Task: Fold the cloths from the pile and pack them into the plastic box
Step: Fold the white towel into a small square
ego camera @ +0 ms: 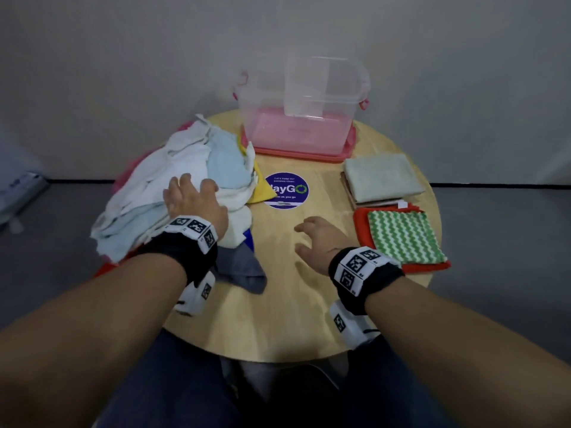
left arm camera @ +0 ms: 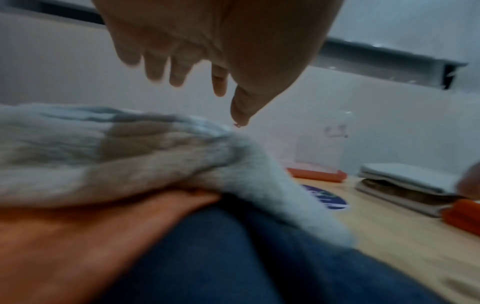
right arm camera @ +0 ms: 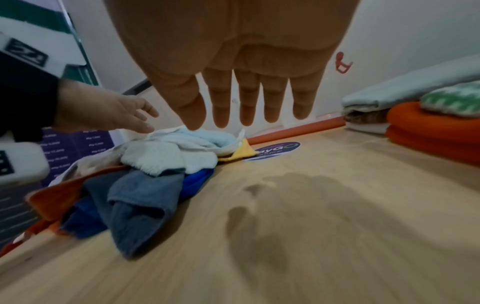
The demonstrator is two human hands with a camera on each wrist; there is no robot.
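A loose pile of cloths (ego camera: 173, 186), white, pale blue, yellow, grey and orange, covers the table's left side. My left hand (ego camera: 193, 196) hovers just over the pile's white and blue top, fingers spread and holding nothing; the left wrist view shows its fingers (left arm camera: 179, 72) above the cloth (left arm camera: 130, 148). My right hand (ego camera: 312, 239) is open over bare wood at the table's middle, fingers (right arm camera: 246, 102) straight. The clear plastic box (ego camera: 302, 118) with a pink base stands at the back. Folded cloths lie at right: a grey-green stack (ego camera: 381, 177) and a green zigzag cloth (ego camera: 404, 236) on orange ones.
The round wooden table (ego camera: 278, 319) carries a purple round sticker (ego camera: 287, 189) at its middle. A transparent lid (ego camera: 321, 84) leans upright in the box. My legs in dark trousers are under the near edge. A grey wall stands behind the table.
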